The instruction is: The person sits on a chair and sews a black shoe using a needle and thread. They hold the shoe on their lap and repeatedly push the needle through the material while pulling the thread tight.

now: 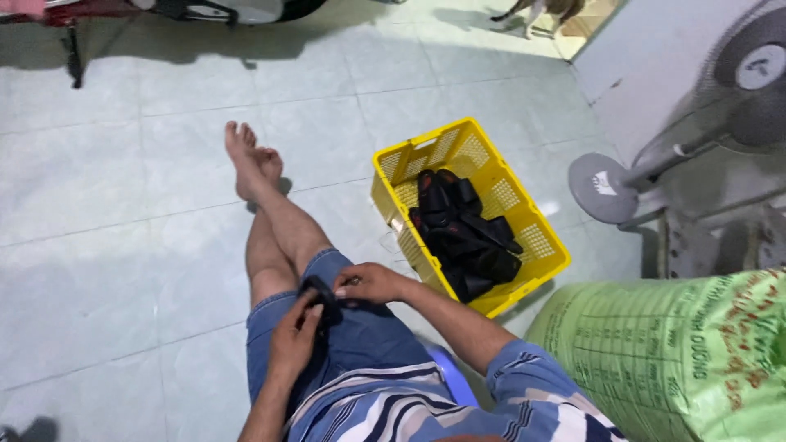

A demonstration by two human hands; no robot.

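I sit on a blue stool (449, 378) with my legs stretched out over the tiled floor. Both hands meet over my lap on a small black piece (326, 296), perhaps a strap or a bit of rubber. My left hand (296, 334) grips it from below. My right hand (370, 283) pinches its upper end. To my right stands a yellow plastic crate (542, 245) with a heap of similar black pieces (463, 233) inside.
A big green woven sack (679, 360) lies at my right side. A standing fan with a round grey base (604, 187) is beyond the crate. A dog (540, 10) walks at the far top; a vehicle's stand (74, 49) is top left.
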